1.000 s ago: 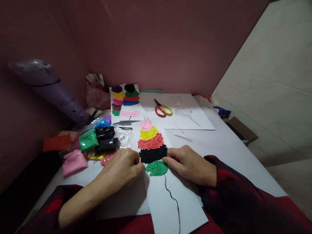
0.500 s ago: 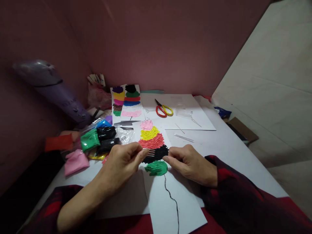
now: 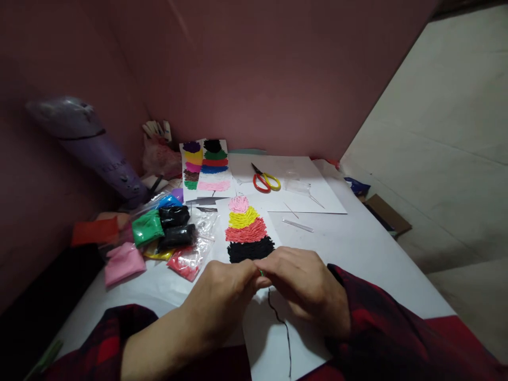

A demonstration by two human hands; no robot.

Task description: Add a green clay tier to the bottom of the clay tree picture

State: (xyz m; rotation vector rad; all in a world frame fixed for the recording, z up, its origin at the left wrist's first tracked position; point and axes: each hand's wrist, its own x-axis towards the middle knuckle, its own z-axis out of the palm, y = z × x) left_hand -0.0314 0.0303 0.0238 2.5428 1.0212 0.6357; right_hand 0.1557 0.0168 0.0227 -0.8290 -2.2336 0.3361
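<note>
Standing at the far left is a purple cone-shaped object (image 3: 89,145), leaning against the pink wall. In front of it is a heap of clay bags: a pink bag (image 3: 121,262), a green bag (image 3: 146,227), two black bags (image 3: 173,225) and a red bag (image 3: 186,260). All of them lie on the white table (image 3: 357,248).

A sample card (image 3: 205,165) with coloured clay stripes lies behind them. Nearer the person is a white sheet (image 3: 270,349) bearing stacked clay bands of pink, yellow, red and black, with a thin black line running down below them.

The left hand (image 3: 226,290) has its fingers bunched closed. Its tips meet those of the right hand just under the black band. Between the two hands only a sliver of green clay (image 3: 261,273) shows on the sheet, and the rest is covered. I cannot tell whether either hand grips anything.

The right hand (image 3: 302,286) curls knuckles-up, with its fingers drawn together and pressed toward the left. Both arms wear red-and-black checked sleeves.

Red-and-yellow scissors (image 3: 266,181) lie on a further sheet behind. A clear stick (image 3: 297,225) lies near them, and a cardboard box (image 3: 387,214) sits off the table's right edge.
</note>
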